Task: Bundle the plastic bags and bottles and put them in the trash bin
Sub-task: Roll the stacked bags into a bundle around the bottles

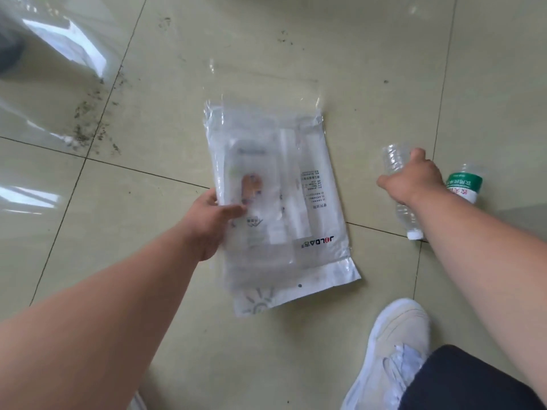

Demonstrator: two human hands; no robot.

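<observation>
A stack of clear and white plastic bags (281, 208) lies flat on the tiled floor at the centre. My left hand (210, 220) grips the stack's left edge, thumb on top and fingers showing through the plastic from underneath. To the right, my right hand (413, 180) is closed around a clear plastic bottle (395, 159) with a white cap near the floor. A second bottle with a green label (463, 183) lies just behind that hand on the floor.
A large sheet of clear plastic (59, 54) covers the floor at the upper left, with dirt specks (88, 125) scattered beside it. My white shoe (393, 347) and dark trouser leg stand at the lower right. No trash bin is in view.
</observation>
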